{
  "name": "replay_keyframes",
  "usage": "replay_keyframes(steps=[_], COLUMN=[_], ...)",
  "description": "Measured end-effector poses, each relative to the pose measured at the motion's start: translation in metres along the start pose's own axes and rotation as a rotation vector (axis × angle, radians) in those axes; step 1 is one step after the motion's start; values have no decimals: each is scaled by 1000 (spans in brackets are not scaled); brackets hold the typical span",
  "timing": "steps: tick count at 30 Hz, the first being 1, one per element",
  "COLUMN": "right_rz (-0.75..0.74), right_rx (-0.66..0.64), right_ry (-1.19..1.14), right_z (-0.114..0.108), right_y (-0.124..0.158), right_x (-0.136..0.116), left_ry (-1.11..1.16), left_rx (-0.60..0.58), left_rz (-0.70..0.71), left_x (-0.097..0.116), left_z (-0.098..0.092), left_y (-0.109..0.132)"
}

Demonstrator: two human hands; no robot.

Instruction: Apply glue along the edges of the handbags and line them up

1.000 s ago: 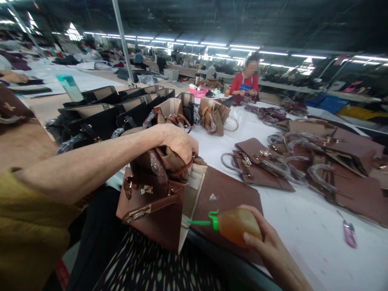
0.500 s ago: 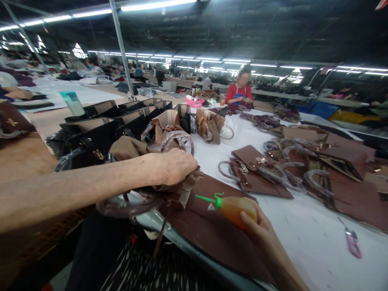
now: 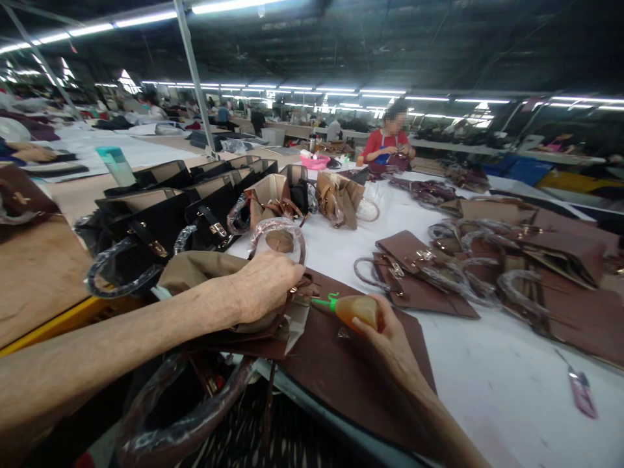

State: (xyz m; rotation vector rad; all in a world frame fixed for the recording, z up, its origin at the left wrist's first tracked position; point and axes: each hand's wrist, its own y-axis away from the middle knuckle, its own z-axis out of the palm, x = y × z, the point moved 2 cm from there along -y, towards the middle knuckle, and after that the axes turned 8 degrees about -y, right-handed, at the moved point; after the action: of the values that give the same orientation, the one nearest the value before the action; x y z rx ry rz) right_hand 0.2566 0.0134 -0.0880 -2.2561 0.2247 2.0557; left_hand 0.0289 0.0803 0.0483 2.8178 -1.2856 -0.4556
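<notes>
My left hand is closed over the top of a brown handbag lying at the near edge of the white table, with tan lining showing under the fingers. A plastic-wrapped handle rises just behind my knuckles. My right hand grips a small orange glue bottle with a green nozzle. The nozzle points left, almost touching the bag beside my left hand. Under both lies a flat brown leather panel.
Black bags stand in a row at left, tan bags behind. Brown bag pieces with wrapped handles spread across the right. A small pink tool lies at the right edge. A person in red works at the far end.
The bag went from hanging over the table's edge to lying flat on it under my left hand. My right hand carried the glue bottle up and left until its nozzle reached the bag.
</notes>
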Motion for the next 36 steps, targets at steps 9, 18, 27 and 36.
replay_keyframes(steps=[9,18,27,36], right_rz=[36,83,66,86], right_rx=[-51,-143,-171,-175], right_ry=[24,-18,-16,6], right_z=[-3,-6,-9,-8], right_y=[0,9,12,14], right_x=[3,5,1,2], left_ry=[22,57,79,124], left_rx=[70,12,9,2], left_rz=[1,5,-13,-35], left_x=[-1,6,15,23], left_z=[11,7,15,21], left_y=[4,16,29,42])
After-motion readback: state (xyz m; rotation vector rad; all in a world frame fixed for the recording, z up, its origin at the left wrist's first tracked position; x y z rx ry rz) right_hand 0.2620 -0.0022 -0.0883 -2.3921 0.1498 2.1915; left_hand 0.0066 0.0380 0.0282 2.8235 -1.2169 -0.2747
